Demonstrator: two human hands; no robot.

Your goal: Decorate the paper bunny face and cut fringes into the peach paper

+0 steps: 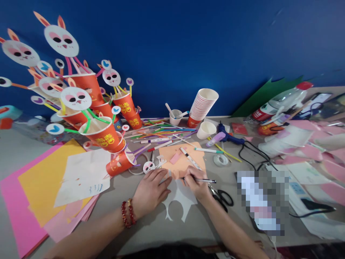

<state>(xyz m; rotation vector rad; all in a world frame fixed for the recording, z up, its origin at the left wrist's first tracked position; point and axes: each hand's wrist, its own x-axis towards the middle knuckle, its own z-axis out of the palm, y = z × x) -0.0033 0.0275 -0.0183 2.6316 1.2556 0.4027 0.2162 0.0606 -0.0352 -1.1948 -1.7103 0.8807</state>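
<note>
My right hand (198,183) is closed around a slim pen (208,180), its tip pointing left over the papers. My left hand (153,189) lies flat with fingers stretched out, pressing on paper beside the pen tip. Beneath and beyond both hands is a peach-orange sheet (196,154), bearing a capped white marker (190,158) and a pink scrap (175,157). White paper (185,197) with round cut-outs sticks out toward me. Black-handled scissors (225,198) lie right of my right wrist. A small round rabbit face (148,166) sits just beyond my left hand.
Red paper cups with rabbit faces (76,98) crowd the left. Coloured sheets (13,194) lie in front of them. Pipe cleaners (161,131), a cup stack (204,102) and a glue gun (229,136) stand behind. A blurred-out phone (261,201) and pink papers fill the right.
</note>
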